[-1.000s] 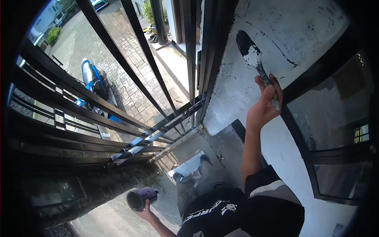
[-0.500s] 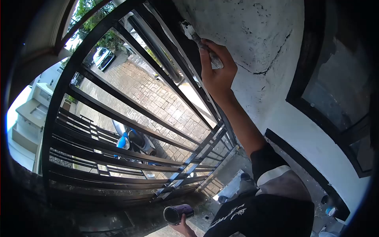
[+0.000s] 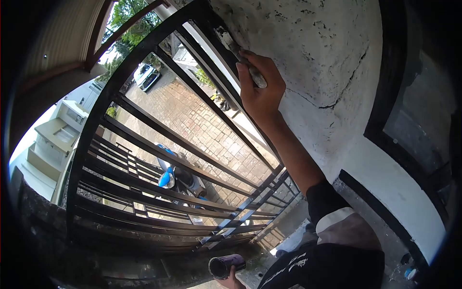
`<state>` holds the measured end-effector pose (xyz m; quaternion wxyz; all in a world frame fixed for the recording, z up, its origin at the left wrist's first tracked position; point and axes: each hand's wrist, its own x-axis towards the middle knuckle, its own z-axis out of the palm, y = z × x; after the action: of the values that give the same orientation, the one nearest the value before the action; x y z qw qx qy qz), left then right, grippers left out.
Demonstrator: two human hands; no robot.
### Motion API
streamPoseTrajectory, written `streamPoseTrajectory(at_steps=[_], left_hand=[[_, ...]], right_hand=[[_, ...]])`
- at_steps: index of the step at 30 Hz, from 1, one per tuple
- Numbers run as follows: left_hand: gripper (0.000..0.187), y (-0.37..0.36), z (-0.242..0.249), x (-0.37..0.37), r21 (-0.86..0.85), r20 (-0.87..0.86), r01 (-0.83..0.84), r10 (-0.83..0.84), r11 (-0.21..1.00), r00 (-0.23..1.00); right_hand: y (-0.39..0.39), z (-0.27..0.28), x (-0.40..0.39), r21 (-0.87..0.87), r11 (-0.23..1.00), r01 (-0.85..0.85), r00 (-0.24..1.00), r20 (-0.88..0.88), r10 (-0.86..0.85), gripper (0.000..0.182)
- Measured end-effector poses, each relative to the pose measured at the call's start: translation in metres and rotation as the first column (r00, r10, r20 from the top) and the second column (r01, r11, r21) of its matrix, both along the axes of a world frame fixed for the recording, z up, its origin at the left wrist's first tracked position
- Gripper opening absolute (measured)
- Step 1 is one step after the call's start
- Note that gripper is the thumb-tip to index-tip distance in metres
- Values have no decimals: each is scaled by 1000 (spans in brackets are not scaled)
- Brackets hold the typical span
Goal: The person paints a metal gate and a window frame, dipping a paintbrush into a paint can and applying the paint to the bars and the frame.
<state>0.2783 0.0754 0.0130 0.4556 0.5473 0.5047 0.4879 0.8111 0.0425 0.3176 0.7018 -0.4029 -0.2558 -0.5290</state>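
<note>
Raised high, my right hand [image 3: 263, 89] is closed round the handle of a paintbrush [image 3: 224, 38]. Pale, smeared colour shows near the brush head, which lies against or very close to the black upright [image 3: 211, 26] where the railing meets the wall. Down at the bottom, my left hand [image 3: 232, 280] grips an open paint can [image 3: 226, 266] with a purplish side and a dark inside. Its contents cannot be made out. The black metal railing [image 3: 185, 132] fills the view to the left of my right arm.
A cracked, patchy white wall [image 3: 313, 62] rises on the right, beside a black-framed window [image 3: 373, 127]. Through the bars I see a brick-paved yard [image 3: 207, 120], a motorbike [image 3: 180, 178] with blue parts and a white car [image 3: 146, 77]. A black baseboard strip [image 3: 375, 209] runs along the lower wall.
My view has turned, so the railing and yard sit farther right and slightly lower. The brush has shifted left relative to the railing, across the black upright. Both hands keep their holds.
</note>
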Motion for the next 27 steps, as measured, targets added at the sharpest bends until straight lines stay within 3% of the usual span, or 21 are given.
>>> streamPoseTrajectory(at_steps=[2, 3, 6, 12, 21, 27], left_hand=[[82, -5, 6, 3, -62, 2, -41, 41, 997, 999], [83, -6, 10, 8, -84, 87, -37, 44, 996, 995], [84, 0, 9, 4, -71, 30, 50, -48, 996, 998], [85, -1, 15, 15, -113, -22, 66, -69, 991, 997], [86, -8, 23, 22, -113, -76, 138, -147, 984, 986], [87, -2, 22, 14, -91, -73, 134, -141, 987, 987]], right_hand=[[1, 5, 2, 34, 997, 64, 998, -2, -64, 23], [2, 5, 0, 31, 997, 77, 997, 0, -77, 25], [5, -5, 3, 29, 993, 113, 993, 43, -114, 26], [2, -1, 21, 28, 983, 182, 983, 25, -183, 27], [11, 10, 21, 66, 994, 83, 996, 19, -85, 24], [7, 3, 23, -9, 998, 57, 997, -52, -58, 21]])
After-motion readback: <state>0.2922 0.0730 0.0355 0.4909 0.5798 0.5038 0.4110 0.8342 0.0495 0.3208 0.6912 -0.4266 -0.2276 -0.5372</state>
